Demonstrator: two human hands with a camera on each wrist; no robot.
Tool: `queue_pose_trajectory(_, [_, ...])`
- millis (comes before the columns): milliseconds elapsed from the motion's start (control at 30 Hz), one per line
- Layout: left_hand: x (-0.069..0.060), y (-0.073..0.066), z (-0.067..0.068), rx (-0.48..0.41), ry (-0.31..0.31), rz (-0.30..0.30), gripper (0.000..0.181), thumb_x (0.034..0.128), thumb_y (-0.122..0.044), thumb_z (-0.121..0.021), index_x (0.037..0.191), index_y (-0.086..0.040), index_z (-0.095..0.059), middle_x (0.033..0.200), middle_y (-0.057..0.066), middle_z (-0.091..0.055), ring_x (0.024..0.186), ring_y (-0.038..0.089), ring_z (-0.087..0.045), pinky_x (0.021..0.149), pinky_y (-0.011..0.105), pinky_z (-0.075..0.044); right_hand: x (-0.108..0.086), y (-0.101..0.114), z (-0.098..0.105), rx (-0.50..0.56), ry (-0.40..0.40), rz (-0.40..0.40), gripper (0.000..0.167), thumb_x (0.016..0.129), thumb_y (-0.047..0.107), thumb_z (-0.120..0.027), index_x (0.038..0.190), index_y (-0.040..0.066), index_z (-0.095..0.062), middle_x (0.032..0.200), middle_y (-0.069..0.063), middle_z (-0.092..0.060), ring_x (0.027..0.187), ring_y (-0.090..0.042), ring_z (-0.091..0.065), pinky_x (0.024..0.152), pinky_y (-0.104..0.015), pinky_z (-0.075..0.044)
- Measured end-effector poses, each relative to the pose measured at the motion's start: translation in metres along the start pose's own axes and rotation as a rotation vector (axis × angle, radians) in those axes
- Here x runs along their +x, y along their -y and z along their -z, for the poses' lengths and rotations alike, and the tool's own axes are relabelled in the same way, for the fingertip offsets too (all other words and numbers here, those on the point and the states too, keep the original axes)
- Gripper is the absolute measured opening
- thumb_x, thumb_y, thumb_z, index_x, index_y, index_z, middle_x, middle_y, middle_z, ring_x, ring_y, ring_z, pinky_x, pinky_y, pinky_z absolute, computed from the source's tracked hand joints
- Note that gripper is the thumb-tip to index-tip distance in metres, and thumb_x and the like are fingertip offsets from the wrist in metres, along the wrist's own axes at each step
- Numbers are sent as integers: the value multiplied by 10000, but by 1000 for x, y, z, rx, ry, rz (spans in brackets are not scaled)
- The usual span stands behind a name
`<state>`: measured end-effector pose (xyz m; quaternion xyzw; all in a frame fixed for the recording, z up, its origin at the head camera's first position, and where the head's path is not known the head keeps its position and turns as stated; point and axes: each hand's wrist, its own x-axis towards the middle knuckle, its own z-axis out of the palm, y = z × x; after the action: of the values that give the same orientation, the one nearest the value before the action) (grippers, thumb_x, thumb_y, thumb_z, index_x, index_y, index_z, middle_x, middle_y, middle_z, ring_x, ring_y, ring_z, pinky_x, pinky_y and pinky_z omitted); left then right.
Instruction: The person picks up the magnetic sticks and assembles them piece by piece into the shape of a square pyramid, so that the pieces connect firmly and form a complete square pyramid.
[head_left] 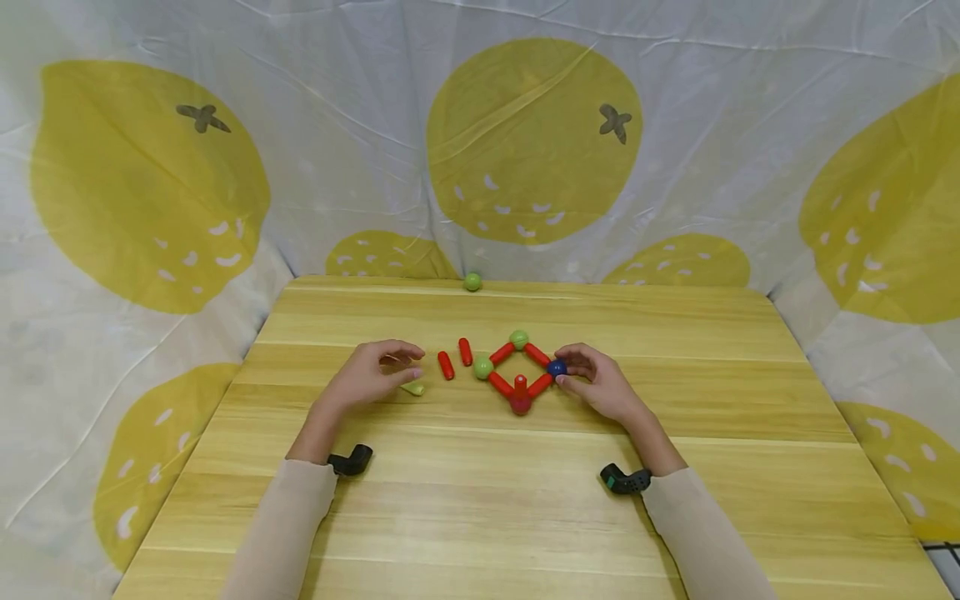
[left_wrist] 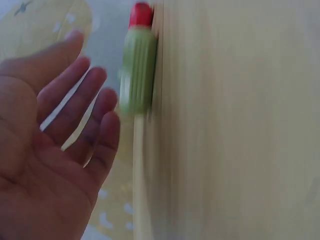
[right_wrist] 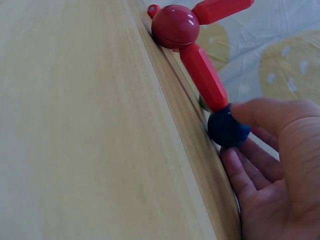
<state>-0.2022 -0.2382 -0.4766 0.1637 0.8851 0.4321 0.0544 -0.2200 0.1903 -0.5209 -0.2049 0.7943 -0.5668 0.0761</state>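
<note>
A diamond of red rods [head_left: 537, 354] joined by balls lies on the table. Its corners are a far green ball [head_left: 519, 339], a left green ball [head_left: 483, 367], a red ball [head_left: 521, 405] at the near side and a blue ball [head_left: 557, 368] at the right. From the red ball another red rod [right_wrist: 222, 10] sticks upward. My right hand [head_left: 600, 385] pinches the blue ball [right_wrist: 227, 129] between thumb and fingers. My left hand [head_left: 371, 375] hovers with loosely bent fingers, holding nothing, beside a ridged green rod [left_wrist: 137, 72], which it partly hides in the head view.
Two loose red rods [head_left: 446, 365] lie between the left hand and the diamond. A separate green ball [head_left: 472, 282] sits at the table's far edge, against a lemon-print cloth [head_left: 360, 167]. Each wrist wears a black camera band [head_left: 352, 460].
</note>
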Motion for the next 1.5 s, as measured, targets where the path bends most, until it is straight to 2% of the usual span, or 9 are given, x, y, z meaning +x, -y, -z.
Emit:
queue_pose_trajectory(267, [-14, 20, 16, 8, 133, -51, 431, 847, -240, -867, 1250, -148, -746, 1244, 4, -726, 1127, 213, -673, 971, 431, -554, 0, -1, -4, -11, -8, 10, 574, 921, 64, -775, 1425, -27, -517, 1412, -247, -564, 1261, -408, -591, 1077, -514, -495])
queue_pose_trajectory(400, [-14, 24, 15, 13, 142, -74, 377, 856, -183, -857, 1218, -140, -762, 1196, 16, -740, 1065, 211, -676, 903, 366, -565, 0, -2, -6, -28, -37, 11, 479, 928, 44, -761, 1359, -21, -562, 1345, -224, -600, 1219, -367, -613, 1039, -365, -544])
queue_pose_trajectory(533, [-14, 27, 14, 21, 134, -47, 296, 887, -157, -826, 1179, -165, -780, 1148, 8, -745, 999, 179, -670, 851, 305, -558, 1, -4, -6, -40, -46, 5, 386, 939, 75, -758, 1294, 15, -616, 1263, -178, -648, 1155, -304, -643, 971, -199, -547])
queue_pose_trajectory(767, [-13, 24, 8, 13, 142, -32, 225, 946, -216, -770, 1170, -204, -775, 1084, -6, -746, 940, 146, -667, 826, 261, -557, 2, -3, -6, -48, -46, 18, 324, 961, 81, -731, 1270, 39, -642, 1244, -170, -668, 1144, -275, -649, 950, -165, -540])
queue_pose_trajectory(900, [-9, 21, -1, -50, 168, -57, 211, 983, -208, -722, 1187, -161, -750, 1105, 36, -740, 967, 173, -666, 845, 257, -559, 1, -4, -4, -46, -19, 25, 406, 960, 33, -716, 1348, 32, -600, 1334, -189, -635, 1223, -333, -623, 1021, -280, -547])
queue_pose_trajectory(1000, [-6, 16, -10, -108, 184, -72, 222, 1004, -190, -692, 1213, -122, -717, 1162, 73, -719, 1030, 189, -665, 891, 254, -560, -1, -3, -3, -52, 25, 36, 608, 909, 15, -767, 1455, 54, -503, 1450, -187, -550, 1320, -368, -556, 1103, -435, -497])
queue_pose_trajectory(1100, [-1, 6, -22, -173, 179, -77, 227, 1005, -157, -686, 1222, -92, -687, 1190, 95, -691, 1080, 200, -667, 936, 256, -562, -3, 2, -3, -104, 79, 32, 835, 837, 138, -870, 1532, 110, -407, 1525, -138, -459, 1385, -350, -486, 1160, -525, -419])
queue_pose_trajectory(1233, [7, -8, -39, -239, 164, -90, 238, 996, -122, -691, 1216, -37, -661, 1163, 131, -674, 1075, 214, -677, 937, 271, -576, -4, 8, -6, -196, 125, -2, 1043, 721, 363, -958, 1564, 194, -367, 1550, -47, -394, 1398, -278, -450, 1181, -522, -381])
queue_pose_trajectory(1500, [21, -32, -68, -227, 121, -95, 231, 990, -149, -708, 1210, -85, -674, 1111, 83, -704, 1057, 202, -697, 923, 271, -586, -3, 14, -16, -298, 121, 8, 1137, 642, 494, -975, 1564, 205, -376, 1577, -44, -353, 1446, -289, -406, 1210, -550, -337])
